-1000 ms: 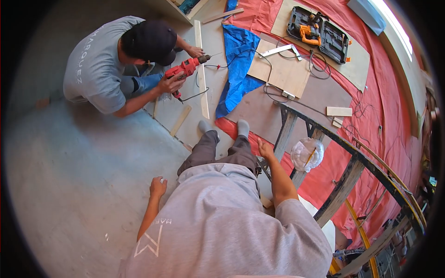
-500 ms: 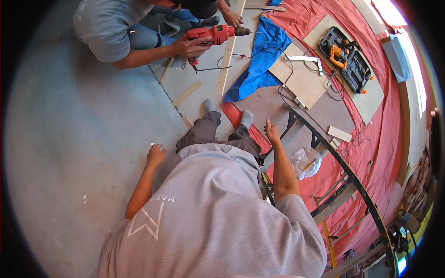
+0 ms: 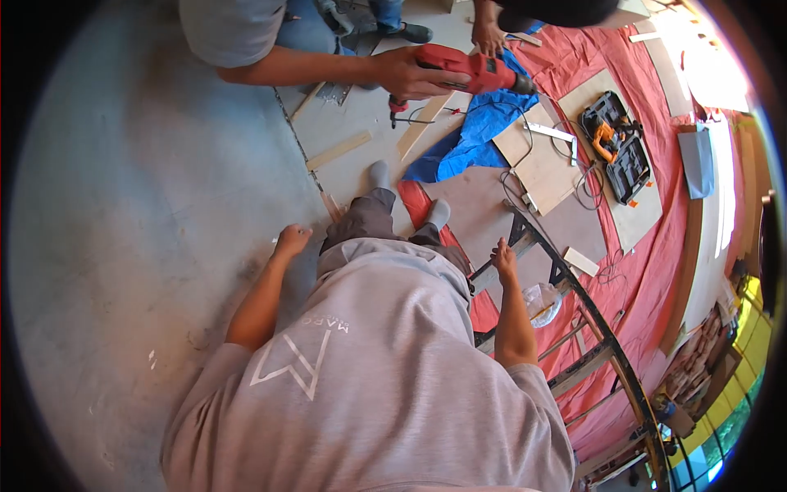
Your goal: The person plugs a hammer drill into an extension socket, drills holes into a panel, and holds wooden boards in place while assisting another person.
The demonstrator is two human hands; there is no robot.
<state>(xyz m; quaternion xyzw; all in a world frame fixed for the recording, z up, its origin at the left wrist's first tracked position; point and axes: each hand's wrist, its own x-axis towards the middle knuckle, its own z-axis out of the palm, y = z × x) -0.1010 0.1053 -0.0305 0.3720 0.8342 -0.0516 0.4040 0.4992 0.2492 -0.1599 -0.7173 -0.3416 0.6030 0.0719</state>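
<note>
My left hand [image 3: 293, 240] hangs over the grey floor [image 3: 188, 246] beside my left thigh, its fingers curled; whether anything is inside them is too small to tell. Beside the ladder [image 3: 594, 328], my right hand [image 3: 504, 256] is held with its fingers extended and nothing in it. Just below it lies a clear plastic-wrapped roll or bag [image 3: 541, 303] with a thin orange stick on it. At the top, a co-worker's hand [image 3: 410, 74] grips a red power drill [image 3: 475, 70], its bit pointing right. The co-worker's other hand [image 3: 489, 37] is behind the drill.
Wood strips [image 3: 340, 151] lie on the floor near my feet. A blue tarp [image 3: 479, 135] and plywood [image 3: 537, 168] with a metal square [image 3: 553, 131] lie beyond. An open black case [image 3: 615, 143] holds an orange tool. Cables and a red sheet [image 3: 648, 287] spread rightward.
The co-worker with the drill has come nearer and further right in the view. Floor items and the ladder have shifted as the camera turned. My hands remain low at my sides.
</note>
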